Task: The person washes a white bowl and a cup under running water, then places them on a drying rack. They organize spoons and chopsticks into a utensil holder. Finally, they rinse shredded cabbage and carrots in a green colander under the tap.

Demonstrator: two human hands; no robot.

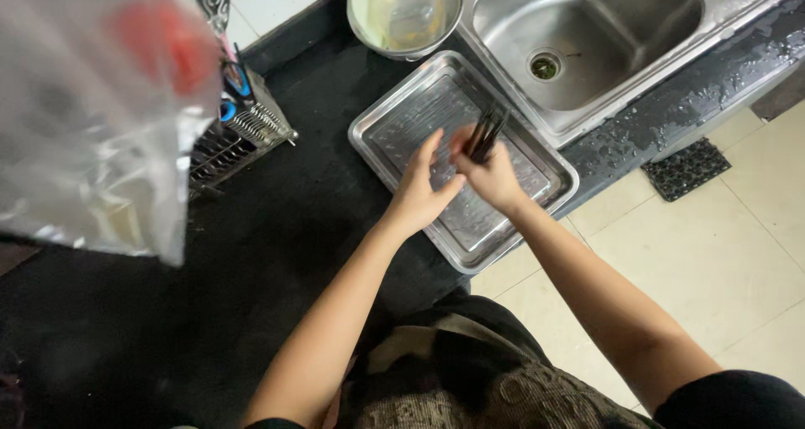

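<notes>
Fingers of right hand [493, 176] gripping dark chopsticks [486, 134], left hand [422, 192] alongside, over steel tray [394, 125]

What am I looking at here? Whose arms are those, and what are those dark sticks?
The camera sits on a person's head and looks down, so you see that person's own arms. The right hand grips a bunch of dark sticks, probably chopsticks. The left hand is open and touches the right one. Under them lies a shiny metal tray on a black counter. Behind it are a steel sink, a metal bowl and a wire rack. The blurry see-through thing at the left is a plastic bag.
</notes>
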